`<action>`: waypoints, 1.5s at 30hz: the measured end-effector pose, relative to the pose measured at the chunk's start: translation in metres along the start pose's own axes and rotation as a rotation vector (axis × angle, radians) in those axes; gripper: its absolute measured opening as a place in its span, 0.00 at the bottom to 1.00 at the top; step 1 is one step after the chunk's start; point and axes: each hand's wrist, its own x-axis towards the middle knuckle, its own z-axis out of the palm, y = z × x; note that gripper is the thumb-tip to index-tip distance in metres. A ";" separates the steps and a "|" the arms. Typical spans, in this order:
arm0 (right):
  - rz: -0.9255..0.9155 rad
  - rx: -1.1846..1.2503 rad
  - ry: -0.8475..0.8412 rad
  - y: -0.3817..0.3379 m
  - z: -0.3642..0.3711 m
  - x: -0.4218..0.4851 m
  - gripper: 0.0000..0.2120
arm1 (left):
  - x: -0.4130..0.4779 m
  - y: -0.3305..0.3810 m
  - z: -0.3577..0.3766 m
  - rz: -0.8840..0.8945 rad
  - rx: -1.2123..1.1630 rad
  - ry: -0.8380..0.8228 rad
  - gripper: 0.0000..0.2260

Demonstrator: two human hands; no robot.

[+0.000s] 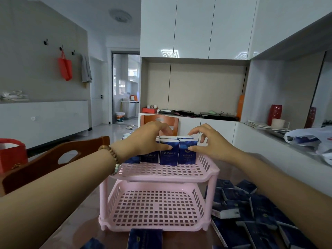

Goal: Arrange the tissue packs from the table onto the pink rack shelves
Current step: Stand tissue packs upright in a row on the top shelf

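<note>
A pink two-tier rack [161,179] stands on the table in front of me. Several blue tissue packs [169,156] stand upright in rows at the back of its top shelf. The lower shelf [154,203] holds nothing. My left hand [145,139] grips the packs from above, fingers curled over their tops and thumb on a pack's front. My right hand [213,144] hovers at the row's right end, its thumb touching the rightmost pack and its fingers spread above. Several loose packs [251,209] lie in a heap on the table right of the rack, and another pack [145,238] lies at the front edge.
A wooden chair [45,162] stands close on the left beside a red box [10,155]. Another chair [159,121] stands behind the rack. A white counter on the right carries a plastic bag [309,139].
</note>
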 end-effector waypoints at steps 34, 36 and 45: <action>0.338 0.012 -0.541 -0.087 0.009 -0.229 0.22 | -0.208 0.098 0.051 -0.069 -0.299 -0.594 0.13; 0.346 -0.003 -0.526 -0.086 0.015 -0.229 0.22 | -0.207 0.098 0.055 -0.086 -0.355 -0.586 0.07; 0.433 0.103 -0.556 -0.075 0.028 -0.222 0.23 | -0.200 0.094 0.069 -0.082 -0.517 -0.561 0.02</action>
